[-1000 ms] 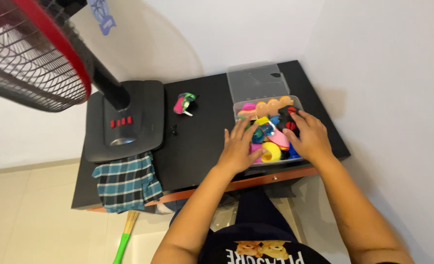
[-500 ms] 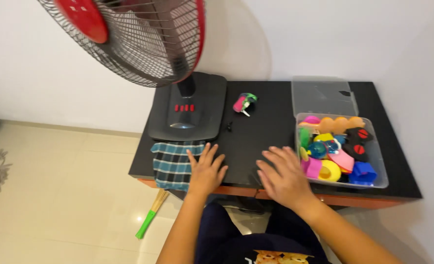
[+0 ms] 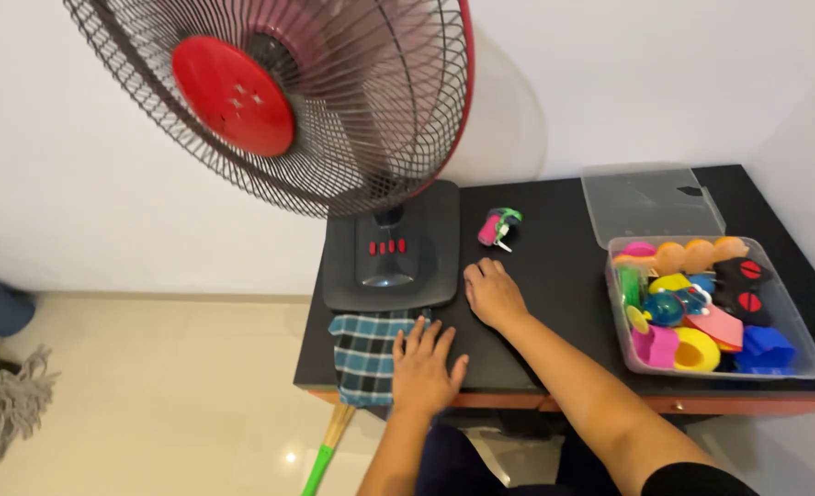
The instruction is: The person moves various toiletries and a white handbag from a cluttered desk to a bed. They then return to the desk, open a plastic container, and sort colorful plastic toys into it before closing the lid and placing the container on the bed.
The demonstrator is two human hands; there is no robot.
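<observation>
So the bit that matters here is where the small pink and green toy with a white stub (image 3: 498,227) sits compared to the two hands. It's lying on the black tabletop (image 3: 554,276), just right of the grey fan base with red buttons (image 3: 391,248) and toward the far side of the table. The right hand (image 3: 492,294) is flat on the table, palm down, fingers loosely together and gripping nothing. The toy is straight ahead of those fingertips, a touch to the right, near but not touching. Its long axis looks tilted, running roughly near-to-far with the pink end at the near left, though it's small so I wouldn't swear to it.

The left hand (image 3: 424,367) is nearer the table's front edge, fingers spread open, resting partly on the blue-green checked cloth (image 3: 366,356) that hangs over the edge. Also holding nothing. It's clearly further from the toy than the right hand.

Over at the right sits a clear plastic box full of colourful toy pieces (image 3: 798,363), its lid (image 3: 651,204) lying behind it.
</observation>
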